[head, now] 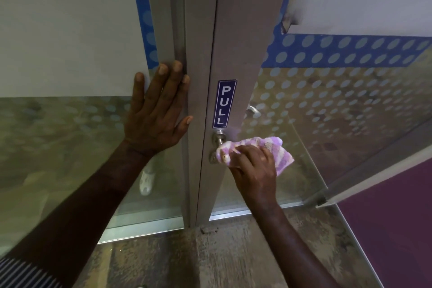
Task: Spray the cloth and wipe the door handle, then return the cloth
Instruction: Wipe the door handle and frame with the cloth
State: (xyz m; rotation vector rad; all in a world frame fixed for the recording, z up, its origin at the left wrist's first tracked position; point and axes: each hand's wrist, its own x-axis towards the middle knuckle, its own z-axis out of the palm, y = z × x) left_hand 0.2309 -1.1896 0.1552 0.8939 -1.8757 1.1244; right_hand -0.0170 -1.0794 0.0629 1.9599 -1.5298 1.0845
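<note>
Right hand [253, 163] clenched around bunched purple-white cloth [257, 151], pressing it over door handle [219, 139]; handle base pokes out left of grip. PULL sign [224, 103] directly above grip. Left hand [157, 105] flat, fingers straight, pressing on door frame [198, 54], well left of cloth.

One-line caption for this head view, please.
Right hand wipes the door handle with a purple-and-white cloth; left hand lies flat against the frame.
</note>
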